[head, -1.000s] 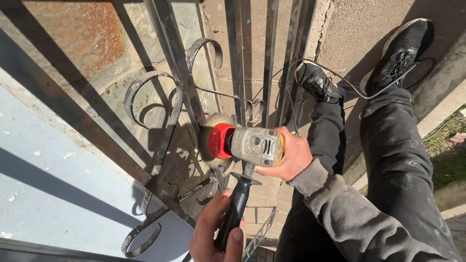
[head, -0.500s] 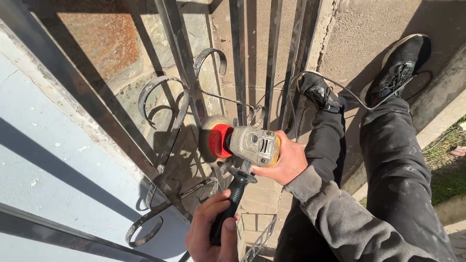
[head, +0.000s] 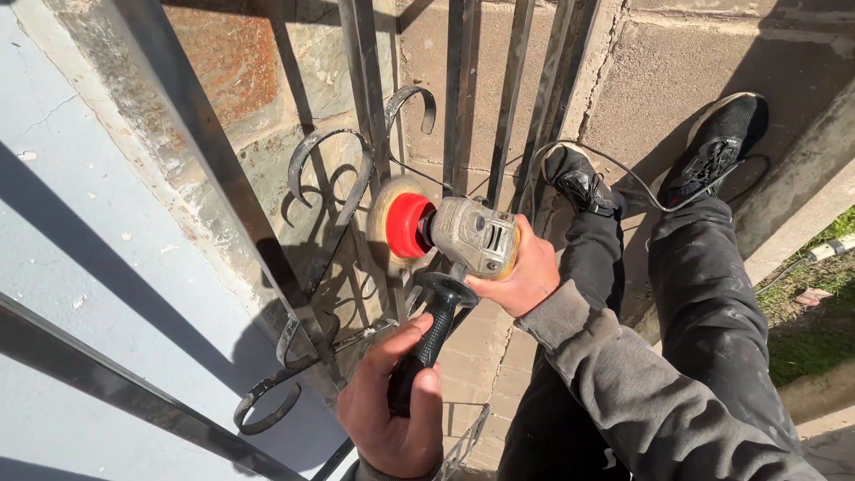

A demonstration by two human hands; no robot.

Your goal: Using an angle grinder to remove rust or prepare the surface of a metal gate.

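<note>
Paved ground and stone wall behind black iron railing (head: 361, 107); angle grinder (head: 463, 236) lies across body, wheel (head: 392, 223) leftward against bar, right hand (head: 521, 272) clamped on housing, left hand (head: 396, 414) wrapped round side handle (head: 427, 334) below.

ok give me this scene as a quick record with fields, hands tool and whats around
left hand: left hand wrapped around the black side handle
right hand: right hand gripping the grey body of the angle grinder
tool head: red-backed disc against a bar of the black iron grille
cable: power cord loops past the black shoes
clothing: grey sleeve, dark trousers
setting: stone wall behind the scrollwork, sunlit, strip of grass at right
</note>
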